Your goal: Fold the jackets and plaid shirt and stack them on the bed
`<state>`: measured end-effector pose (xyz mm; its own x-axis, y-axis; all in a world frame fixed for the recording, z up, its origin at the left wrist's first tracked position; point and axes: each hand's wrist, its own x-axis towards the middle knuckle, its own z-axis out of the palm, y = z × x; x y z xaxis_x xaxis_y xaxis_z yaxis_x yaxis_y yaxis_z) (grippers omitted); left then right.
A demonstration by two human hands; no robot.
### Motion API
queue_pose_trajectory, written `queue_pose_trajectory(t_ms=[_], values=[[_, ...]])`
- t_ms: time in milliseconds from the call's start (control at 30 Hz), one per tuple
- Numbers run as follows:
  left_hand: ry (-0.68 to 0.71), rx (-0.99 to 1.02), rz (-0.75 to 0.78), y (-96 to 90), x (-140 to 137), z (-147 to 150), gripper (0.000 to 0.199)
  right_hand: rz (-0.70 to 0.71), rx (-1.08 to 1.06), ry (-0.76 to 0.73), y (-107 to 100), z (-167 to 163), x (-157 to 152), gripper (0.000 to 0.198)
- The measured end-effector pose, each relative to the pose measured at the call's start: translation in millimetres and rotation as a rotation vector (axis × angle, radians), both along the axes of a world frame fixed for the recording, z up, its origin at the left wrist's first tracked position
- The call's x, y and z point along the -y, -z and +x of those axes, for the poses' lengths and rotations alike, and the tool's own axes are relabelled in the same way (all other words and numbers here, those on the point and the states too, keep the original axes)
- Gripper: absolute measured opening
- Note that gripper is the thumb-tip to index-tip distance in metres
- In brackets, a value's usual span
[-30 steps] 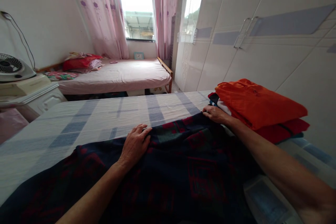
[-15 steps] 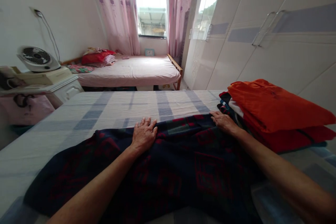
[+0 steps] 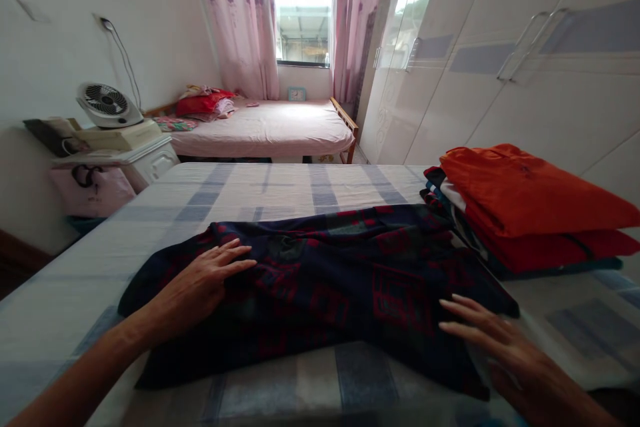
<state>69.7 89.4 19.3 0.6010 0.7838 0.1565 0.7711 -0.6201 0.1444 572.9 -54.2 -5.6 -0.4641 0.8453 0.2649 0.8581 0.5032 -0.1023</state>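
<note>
A dark navy garment (image 3: pixel 320 287) with red and green square patterns lies spread and wrinkled across the bed in front of me; its exact kind I cannot make out. Over its left part is my left hand (image 3: pixel 203 280), fingers stretched out and holding nothing. My right hand (image 3: pixel 505 340) is at the garment's right edge, fingers apart, with nothing in it. Whether either palm touches the cloth is hard to tell. To the right, a stack of folded clothes (image 3: pixel 530 197) has an orange piece on top and red ones beneath.
The bed's blue-and-white checked sheet (image 3: pixel 280 190) runs under everything. Beyond stands a second bed (image 3: pixel 275 127) with pink bedding below a curtained window. A white wardrobe (image 3: pixel 480 107) lines the right. At left, a fan (image 3: pixel 110 105) sits on a box on a cabinet (image 3: pixel 155 163).
Both hands have drawn back towards me from the garment's far edge, the left going left and the right going right. The view has shifted slightly left.
</note>
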Motion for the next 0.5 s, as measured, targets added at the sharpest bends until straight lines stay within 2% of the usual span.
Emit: queue_pose_trajectory(t_ms=[133, 267, 400, 500], values=[[-0.039, -0.008, 0.011, 6.5, 6.0, 3.0, 0.05, 0.09, 0.015, 0.038, 16.5, -3.5, 13.4, 0.058], [-0.062, 0.039, 0.05, 7.8, -5.9, 14.5, 0.032, 0.153, 0.0, 0.046, 12.9, -10.3, 2.1, 0.029], [-0.053, 0.109, 0.062, 6.2, -14.3, 16.7, 0.027, 0.054, -0.184, 0.08, 0.0, -20.7, -3.1, 0.017], [-0.073, 0.145, 0.027, 2.1, -16.4, 16.4, 0.029, -0.065, -0.506, 0.24, -23.2, -28.3, -7.4, 0.018]])
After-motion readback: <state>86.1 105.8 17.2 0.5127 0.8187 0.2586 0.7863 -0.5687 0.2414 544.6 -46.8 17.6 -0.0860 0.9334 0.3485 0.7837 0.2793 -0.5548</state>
